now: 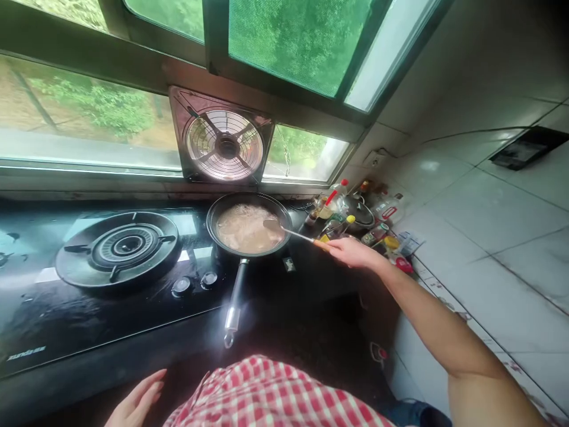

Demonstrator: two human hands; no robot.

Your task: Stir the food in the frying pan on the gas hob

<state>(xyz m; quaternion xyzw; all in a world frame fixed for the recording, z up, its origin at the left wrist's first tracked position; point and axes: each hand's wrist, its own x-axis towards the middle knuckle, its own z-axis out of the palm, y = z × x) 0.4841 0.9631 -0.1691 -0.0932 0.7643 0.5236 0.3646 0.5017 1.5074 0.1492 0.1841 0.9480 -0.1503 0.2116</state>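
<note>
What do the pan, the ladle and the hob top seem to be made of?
The pan looks like dark metal with a matte black coating; its handle shines like steel at the end. The ladle in the right hand has a thin silvery shaft, likely steel, and an orange grip, perhaps plastic or wood. The hob top seems black glass: it mirrors the window.

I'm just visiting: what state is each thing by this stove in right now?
pan: on the stove, filled with pale brown food.
ladle: bowl dipped in the pan, handle gripped.
right hand: shut on the ladle's handle.
left hand: open, holding nothing.
left burner: bare, no flame visible.
fan: blades look sharp, apparently still.
</note>
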